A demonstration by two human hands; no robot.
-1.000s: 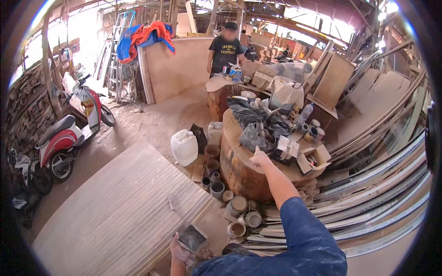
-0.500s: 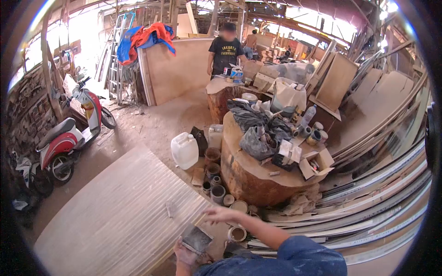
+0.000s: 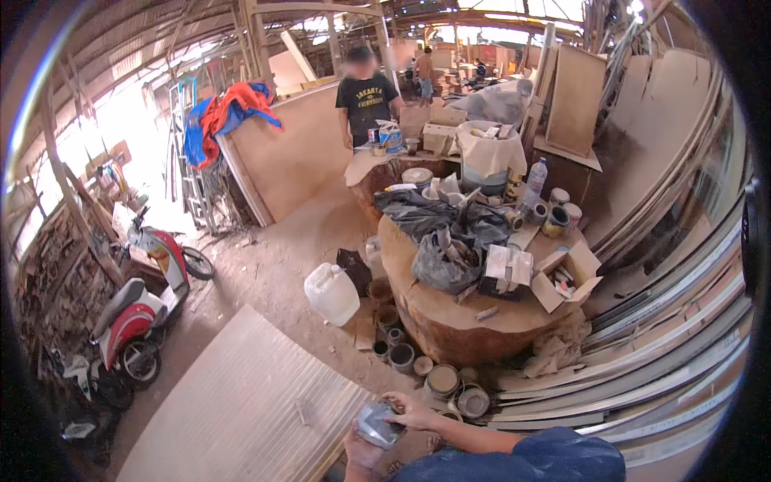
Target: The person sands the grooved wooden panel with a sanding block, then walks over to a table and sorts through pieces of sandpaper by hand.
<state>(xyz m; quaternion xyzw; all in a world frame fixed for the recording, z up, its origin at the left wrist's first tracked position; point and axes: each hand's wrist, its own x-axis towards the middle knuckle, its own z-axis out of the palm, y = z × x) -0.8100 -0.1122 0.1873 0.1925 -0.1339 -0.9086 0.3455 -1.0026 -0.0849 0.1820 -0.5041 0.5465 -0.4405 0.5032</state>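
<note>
A flat, dark grey squarish piece (image 3: 379,426) is held between both hands near the bottom of the head view; its exact kind I cannot make out. My left hand (image 3: 363,450) grips its lower left side. At its upper right edge, the fingers of my right hand (image 3: 412,412) are closed on it. Just left of the hands lies a large, pale wooden panel (image 3: 233,394) with ribbed lines across its surface. A small pale block (image 3: 303,411) rests on that panel, close to my left hand.
A thick wood-slab table (image 3: 450,325) carries black plastic bags (image 3: 450,261), an open carton (image 3: 564,281) and jars. Cans (image 3: 443,381) and a white jerrycan (image 3: 332,294) stand on the floor. Long strips (image 3: 642,377) lie right. A motorbike (image 3: 144,313) and a person (image 3: 365,104) are farther off.
My right hand has come down from above the panel's edge onto the grey piece, which now tilts differently. The camera view has shifted, and the person in the back stands similarly.
</note>
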